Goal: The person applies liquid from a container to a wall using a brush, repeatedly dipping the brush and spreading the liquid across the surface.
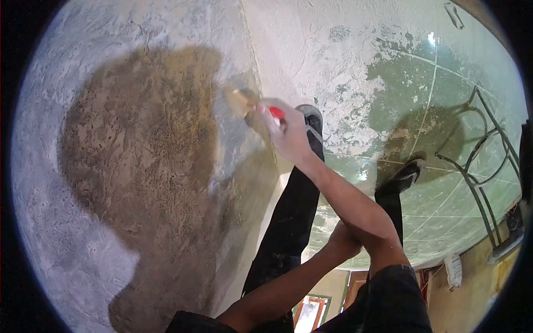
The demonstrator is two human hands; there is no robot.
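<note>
Now right hand (286, 133) fingers clamped on brush (247, 102), bristles against wall (139, 166), handle angled up-left; left hand (344, 241) under right forearm, fingers hidden.

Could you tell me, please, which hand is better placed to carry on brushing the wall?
The right hand: it already presses the red-handled wooden brush against the grey plastered wall. The left hand only rests against the right forearm.

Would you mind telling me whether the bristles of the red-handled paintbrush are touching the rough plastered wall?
Touching. The head view shows the right hand pressing the red-handled paintbrush bristles flat against the rough plastered wall, with no gap.
</note>
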